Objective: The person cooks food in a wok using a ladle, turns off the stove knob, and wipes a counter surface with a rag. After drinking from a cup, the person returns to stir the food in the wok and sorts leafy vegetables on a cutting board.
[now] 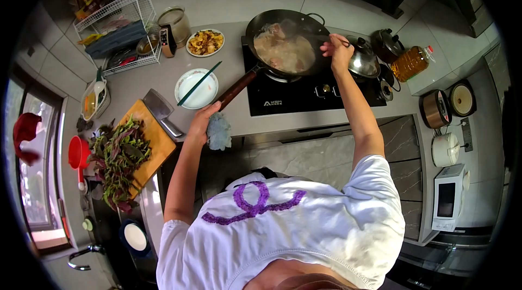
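Note:
A black wok (253, 31) sits on the stove, with pale, steaming broth (285, 50) and a few brownish pieces in it. My left hand (202, 121) is closed at the end of the wok's wooden handle (239, 87), and a blue-grey cloth (219, 131) hangs beneath it. At the wok's right rim, my right hand (338, 51) is closed around the thin dark handle of a cooking utensil (312, 36). That utensil reaches in over the wok; steam hides its far end. A white plate (187, 97) carrying green chopsticks (201, 82) lies left of the wok handle.
Leafy greens (119, 154) cover much of a cutting board (157, 148), beside a cleaver (159, 108). Behind the plate is a dish of yellow food (205, 43). A lidded pot (363, 61) and an oil bottle (410, 64) stand right of the wok. The sink (109, 230) is lower left.

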Available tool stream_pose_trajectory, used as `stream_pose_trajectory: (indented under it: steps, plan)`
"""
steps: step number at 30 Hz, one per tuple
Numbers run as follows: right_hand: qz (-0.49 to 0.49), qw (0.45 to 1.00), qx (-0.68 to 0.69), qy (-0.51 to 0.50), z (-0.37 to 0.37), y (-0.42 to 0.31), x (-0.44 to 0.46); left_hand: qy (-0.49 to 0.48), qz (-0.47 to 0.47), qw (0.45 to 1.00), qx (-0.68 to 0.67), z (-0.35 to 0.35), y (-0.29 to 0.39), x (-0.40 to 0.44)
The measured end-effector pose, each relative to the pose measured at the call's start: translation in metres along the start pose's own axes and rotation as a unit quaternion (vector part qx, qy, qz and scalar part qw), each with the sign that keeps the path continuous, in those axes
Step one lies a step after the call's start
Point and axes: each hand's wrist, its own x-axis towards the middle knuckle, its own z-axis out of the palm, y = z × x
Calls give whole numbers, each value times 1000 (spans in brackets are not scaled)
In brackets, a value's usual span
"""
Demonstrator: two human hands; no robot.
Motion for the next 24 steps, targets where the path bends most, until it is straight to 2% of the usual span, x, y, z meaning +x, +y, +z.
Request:
stream_pose_trajectory:
  steps: [8, 16, 21, 24]
  plan:
    - [-5, 999, -34, -26, 15, -4, -4, -10, -4, 1000, -13, -4, -3, 4]
    - [-61, 985, -152, -60, 22, -20, -17, -22, -3, 1000, -8, -3, -1, 2]
    - [-83, 977, -179, -77, 19, -26, -18, 22, 8, 999, -23, 11, 5, -7]
    - [-78, 976, -187, -76, 14, -23, -15, 13, 6, 1000, -22, 10, 4, -6]
